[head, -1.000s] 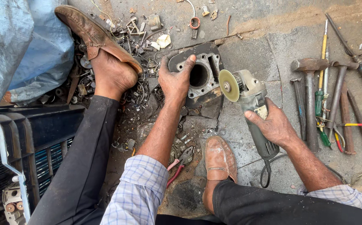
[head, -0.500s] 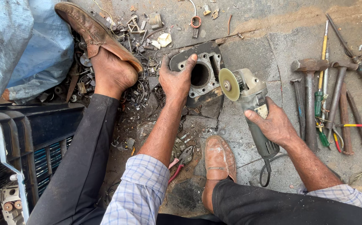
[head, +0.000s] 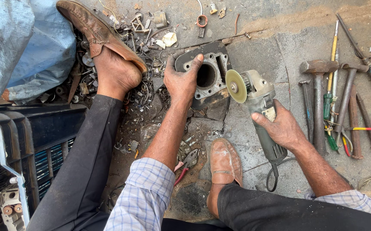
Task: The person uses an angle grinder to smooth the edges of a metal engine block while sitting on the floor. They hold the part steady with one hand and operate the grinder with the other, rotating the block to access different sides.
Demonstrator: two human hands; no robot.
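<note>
The left hand [head: 181,81] clamps the near edge of the cylinder block [head: 207,72], which lies flat on the stone floor [head: 275,47] among scrap. Just right of it, the right hand [head: 281,128] grips the grinder [head: 258,107], whose disc [head: 236,86] hovers beside the block's right edge, apparently not yet touching. The block's face looks dull and grimy, so the grinding seems barely begun.

Single view: head-worn camera, looking steeply down, close range, onto the concrete floor [head: 258,38], legs and both forearms; no second view.
</note>
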